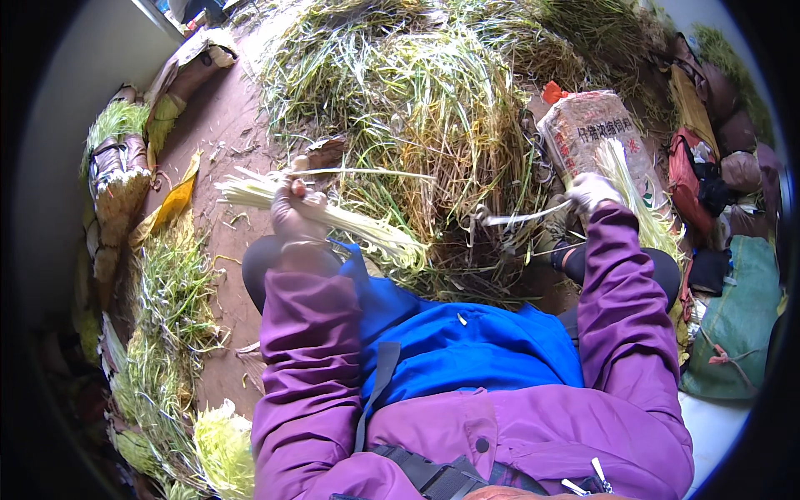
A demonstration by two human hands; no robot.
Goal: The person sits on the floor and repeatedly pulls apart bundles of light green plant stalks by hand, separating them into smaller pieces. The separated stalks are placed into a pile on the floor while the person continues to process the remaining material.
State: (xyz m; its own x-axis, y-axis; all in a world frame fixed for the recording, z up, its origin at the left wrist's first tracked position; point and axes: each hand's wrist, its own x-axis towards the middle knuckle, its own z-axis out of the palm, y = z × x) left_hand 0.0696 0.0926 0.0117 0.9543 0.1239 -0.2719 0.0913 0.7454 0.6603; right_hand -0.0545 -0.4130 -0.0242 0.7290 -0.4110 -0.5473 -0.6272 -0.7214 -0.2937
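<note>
My left hand (297,215) is closed round a bundle of pale yellow-green stalks (375,231), which slants across in front of my left knee. One thin stalk sticks out rightward above that hand. My right hand (590,192), in a whitish glove, grips a pale stalk (525,217) whose blurred far end points to the left. Just beyond and beside the right hand, more pale stalks (625,181) lie on a printed woven sack (590,128). Between and beyond both hands spreads a large heap of green and browned grassy stalks (425,119).
Wrapped bundles of stalks (122,169) stand along the left wall. Loose green stalks (169,300) and a yellow strip (169,200) lie on the brown floor at left. On the right are a green sack (734,319) and a red bag (687,175). A person (197,11) is partly visible at top left.
</note>
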